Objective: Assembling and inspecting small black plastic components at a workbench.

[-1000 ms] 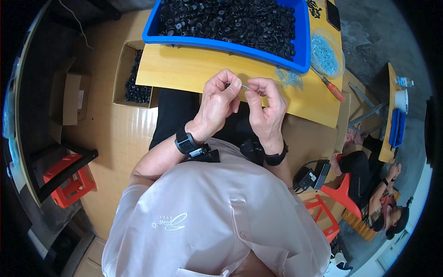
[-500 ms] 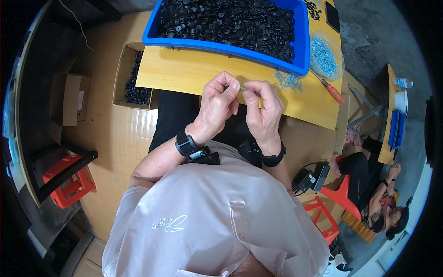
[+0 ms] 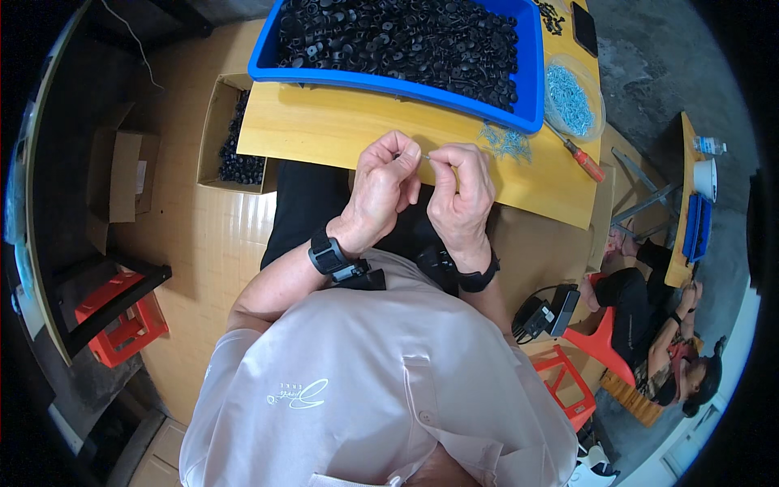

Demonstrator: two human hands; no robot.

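Note:
Above my lap, at the near edge of the yellow table (image 3: 341, 122), my two hands nearly meet. My left hand (image 3: 375, 195) pinches a small black piece between thumb and forefinger; the fingers hide most of it. Facing it, my right hand (image 3: 461, 195) grips a small, thin screw (image 3: 426, 157) between thumb and fingertips. The screw's tip points toward the left hand's piece; whether it enters it I cannot tell. Beyond the hands stands a blue tray (image 3: 389, 84) full of small black plastic parts (image 3: 398, 40). A loose pile of screws (image 3: 507, 141) lies right of my right hand.
A round clear tub of screws (image 3: 570, 99), a red-handled screwdriver (image 3: 586, 162) and a phone (image 3: 584, 31) sit at the table's right side. A cardboard box of black parts (image 3: 213, 146) stands at left. Another person (image 3: 649, 341) sits at right. Red stools (image 3: 134, 321) flank me.
My right hand has shifted slightly left and turned a little, still pinching the screw. My left hand stays almost in place. The other person's hands have moved slightly.

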